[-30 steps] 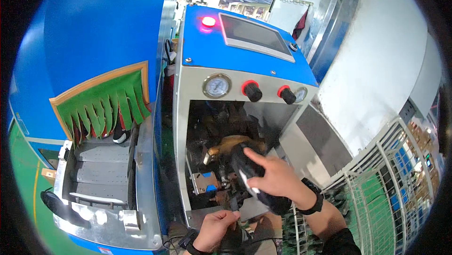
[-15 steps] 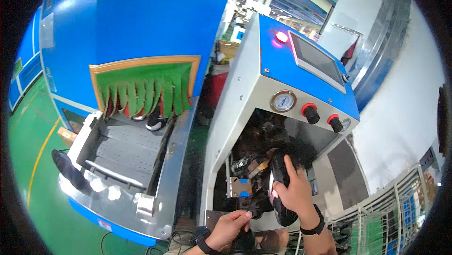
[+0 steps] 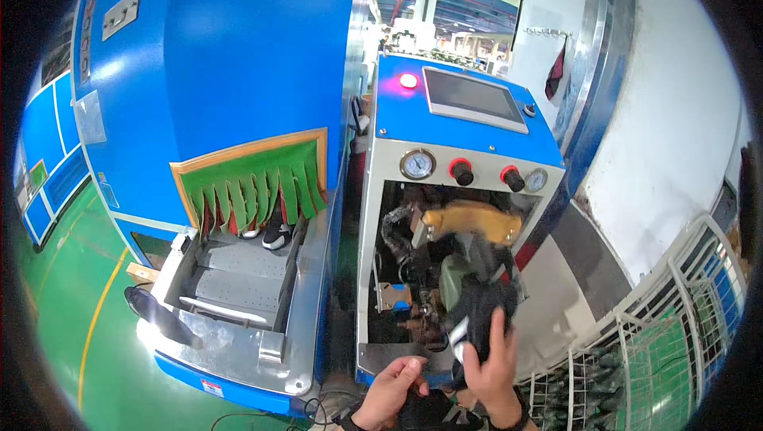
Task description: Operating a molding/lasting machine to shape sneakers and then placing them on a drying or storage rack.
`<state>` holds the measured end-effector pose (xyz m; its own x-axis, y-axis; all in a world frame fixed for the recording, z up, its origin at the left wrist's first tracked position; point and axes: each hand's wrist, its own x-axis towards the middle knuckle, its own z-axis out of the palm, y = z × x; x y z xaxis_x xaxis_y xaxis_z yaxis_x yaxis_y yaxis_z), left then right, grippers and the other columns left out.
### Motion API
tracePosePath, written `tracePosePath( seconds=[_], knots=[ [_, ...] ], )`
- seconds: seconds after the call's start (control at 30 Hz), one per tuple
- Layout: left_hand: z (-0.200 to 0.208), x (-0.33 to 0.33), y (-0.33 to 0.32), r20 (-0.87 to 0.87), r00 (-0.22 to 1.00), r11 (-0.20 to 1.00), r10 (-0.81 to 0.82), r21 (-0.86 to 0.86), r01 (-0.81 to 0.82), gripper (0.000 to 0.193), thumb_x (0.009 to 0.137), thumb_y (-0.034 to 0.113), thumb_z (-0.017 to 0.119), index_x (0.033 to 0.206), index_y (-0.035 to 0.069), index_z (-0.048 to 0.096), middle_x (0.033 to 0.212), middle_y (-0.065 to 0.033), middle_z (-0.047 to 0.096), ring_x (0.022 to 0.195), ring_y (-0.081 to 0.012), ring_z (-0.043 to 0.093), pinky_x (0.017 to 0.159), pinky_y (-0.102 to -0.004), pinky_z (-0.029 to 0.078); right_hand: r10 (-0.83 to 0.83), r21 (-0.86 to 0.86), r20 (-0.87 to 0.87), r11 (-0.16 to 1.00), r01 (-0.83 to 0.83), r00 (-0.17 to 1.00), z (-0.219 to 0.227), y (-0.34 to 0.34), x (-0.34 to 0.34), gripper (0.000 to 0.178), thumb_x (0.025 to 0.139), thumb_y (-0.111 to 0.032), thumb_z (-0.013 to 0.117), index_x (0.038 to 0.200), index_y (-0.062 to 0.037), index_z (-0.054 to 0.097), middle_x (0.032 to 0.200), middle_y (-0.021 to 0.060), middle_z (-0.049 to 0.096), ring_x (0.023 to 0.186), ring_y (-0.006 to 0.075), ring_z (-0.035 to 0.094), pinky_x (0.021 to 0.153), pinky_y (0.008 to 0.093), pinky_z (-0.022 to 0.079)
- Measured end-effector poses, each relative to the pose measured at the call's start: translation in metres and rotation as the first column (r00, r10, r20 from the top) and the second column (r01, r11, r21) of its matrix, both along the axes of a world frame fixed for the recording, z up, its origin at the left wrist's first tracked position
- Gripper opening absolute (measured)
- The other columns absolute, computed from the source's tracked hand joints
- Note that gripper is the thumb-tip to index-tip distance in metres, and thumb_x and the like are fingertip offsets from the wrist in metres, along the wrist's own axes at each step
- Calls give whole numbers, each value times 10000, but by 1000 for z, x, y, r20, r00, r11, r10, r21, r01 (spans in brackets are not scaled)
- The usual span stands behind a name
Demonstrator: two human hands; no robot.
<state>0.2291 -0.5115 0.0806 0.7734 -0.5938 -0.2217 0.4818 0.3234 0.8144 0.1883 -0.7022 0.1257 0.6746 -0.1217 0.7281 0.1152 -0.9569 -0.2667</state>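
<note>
Right hand (image 3: 488, 375) grasping the shoe (image 3: 486, 304) at the mouth of the machine (image 3: 401, 117), left hand (image 3: 397, 387) curled thumb to finger nearby, I judge I'm mid-loading or unloading, which calls next for a steady grip clear of the clamp (image 3: 477, 223).

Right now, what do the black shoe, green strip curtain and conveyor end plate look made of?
Black shoe: probably fabric or synthetic, mostly matte; motion blur leaves it open.
Green strip curtain: likely leather or felt, dull; ragged strips bend softly.
Conveyor end plate: likely bare metal, polished; silver colour and bright light reflections.
</note>
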Motion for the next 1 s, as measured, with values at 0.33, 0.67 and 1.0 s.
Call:
tracePosePath(
  seconds=[0.33,0.67,1.0],
  knots=[
    [-9,-54,6,-314,867,920,-388,-182,346,489,1019,435,496,1191,-3,629,1103,-102,694,965,-199,669,849,-326,533,620,778,-292,597,-197,728,14,-16,-110,884,902,-243,705,1545,-3,149,1332,314,475,1120,373,609,904,439,519],
    [-68,-46,67,104,766,713,-634,462,527,314,919,277,680,1140,54,673,958,-33,671,816,-124,618,671,-291,517,376,741,437,-665,-90,817,7,-1,32,447,878,-150,701,1285,-123,516,973,94,606,814,284,672,708,416,591],
    [-86,-9,-11,152,412,427,-898,525,736,312,925,272,669,1149,54,667,978,-34,668,839,-124,614,695,-295,516,-401,658,392,-506,-557,828,-133,-110,-286,396,895,-349,653,1177,-77,597,972,153,678,760,252,672,601,324,568]
  ],
)
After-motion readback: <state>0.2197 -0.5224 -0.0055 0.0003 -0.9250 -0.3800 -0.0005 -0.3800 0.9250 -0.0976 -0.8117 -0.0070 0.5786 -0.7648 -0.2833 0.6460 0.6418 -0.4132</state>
